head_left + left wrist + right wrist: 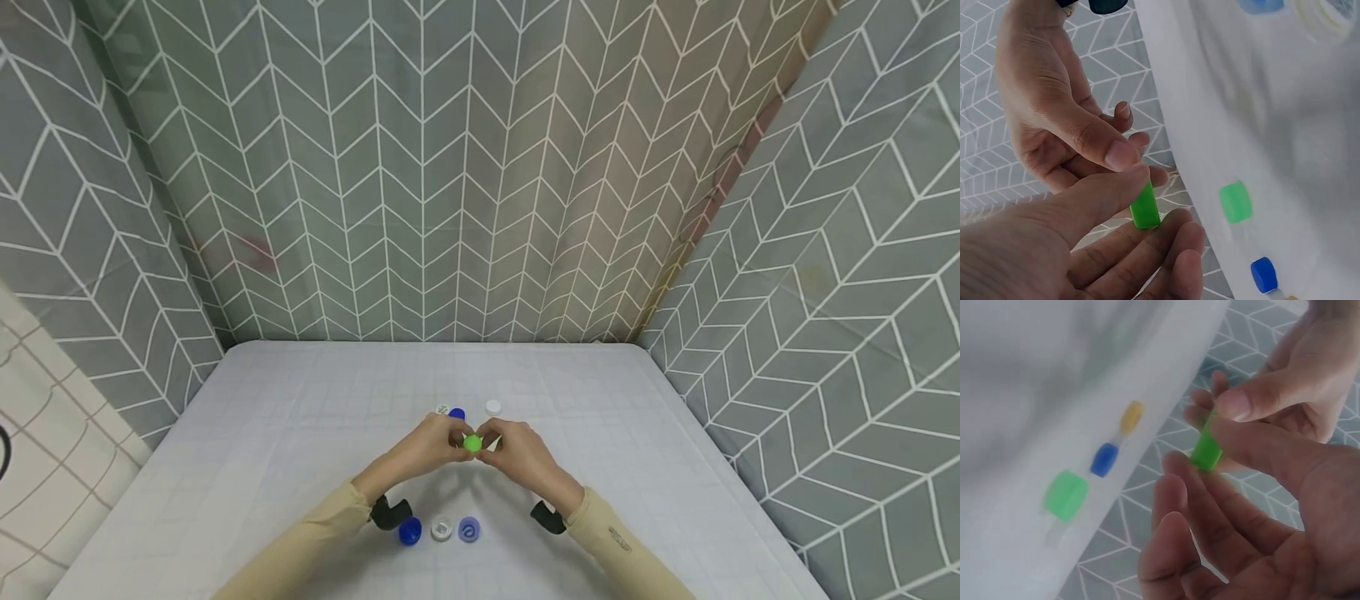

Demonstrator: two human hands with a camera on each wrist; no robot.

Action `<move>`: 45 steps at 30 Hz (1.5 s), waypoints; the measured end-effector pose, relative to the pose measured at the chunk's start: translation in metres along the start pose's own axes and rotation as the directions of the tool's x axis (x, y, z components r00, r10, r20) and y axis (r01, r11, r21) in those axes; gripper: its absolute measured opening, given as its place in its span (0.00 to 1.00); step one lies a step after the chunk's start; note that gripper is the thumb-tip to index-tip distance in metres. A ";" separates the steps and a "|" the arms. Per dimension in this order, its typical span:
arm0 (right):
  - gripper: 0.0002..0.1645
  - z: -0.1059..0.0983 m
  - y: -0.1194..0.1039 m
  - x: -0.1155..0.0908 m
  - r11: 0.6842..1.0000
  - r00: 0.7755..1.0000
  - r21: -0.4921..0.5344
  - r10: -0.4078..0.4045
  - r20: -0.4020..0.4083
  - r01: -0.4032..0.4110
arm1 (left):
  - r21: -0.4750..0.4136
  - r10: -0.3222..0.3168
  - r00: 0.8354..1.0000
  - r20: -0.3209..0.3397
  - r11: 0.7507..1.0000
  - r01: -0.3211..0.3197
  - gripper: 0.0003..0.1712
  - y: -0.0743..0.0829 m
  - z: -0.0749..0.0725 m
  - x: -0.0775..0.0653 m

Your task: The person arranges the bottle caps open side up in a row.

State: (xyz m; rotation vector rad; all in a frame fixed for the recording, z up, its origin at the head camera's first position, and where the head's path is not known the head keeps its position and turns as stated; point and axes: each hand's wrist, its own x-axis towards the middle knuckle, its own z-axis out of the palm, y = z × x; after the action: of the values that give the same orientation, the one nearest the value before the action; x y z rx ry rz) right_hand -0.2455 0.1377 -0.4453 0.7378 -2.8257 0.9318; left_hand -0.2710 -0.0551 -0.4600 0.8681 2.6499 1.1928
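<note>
Chevron-patterned curtains (420, 183) back a white table (247, 433); above it, left hand (435, 442) and right hand (527, 454) both pinch one green cap (472, 443) midway between them, neither nearer, round face up.

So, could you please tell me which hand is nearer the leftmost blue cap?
Left. The left hand is beyond the blue cap and slightly to its right; the right hand is also beyond it, but farther right.
</note>
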 end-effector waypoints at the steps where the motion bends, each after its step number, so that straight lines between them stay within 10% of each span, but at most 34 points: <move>1: 0.11 -0.002 -0.002 -0.002 1.000 1.000 0.004 -0.003 0.000 0.003 | 0.001 0.008 1.000 0.002 1.000 -0.008 0.15 0.001 0.000 -0.001; 19: 0.13 -0.009 -0.010 -0.013 1.000 0.999 -0.001 0.019 -0.051 -0.020 | 0.026 0.081 0.997 -0.018 0.996 -0.080 0.21 0.011 0.002 -0.009; 45: 0.08 -0.009 -0.008 -0.010 0.999 0.976 -0.014 -0.045 -0.212 0.043 | -0.084 0.012 0.993 -0.118 0.996 -0.022 0.12 0.011 -0.006 -0.010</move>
State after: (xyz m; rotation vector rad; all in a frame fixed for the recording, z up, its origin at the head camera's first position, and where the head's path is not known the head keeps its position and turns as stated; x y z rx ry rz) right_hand -0.2334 0.1417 -0.4356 0.6541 -2.6169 0.9296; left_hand -0.2596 -0.0588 -0.4493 0.8324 2.6633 1.3910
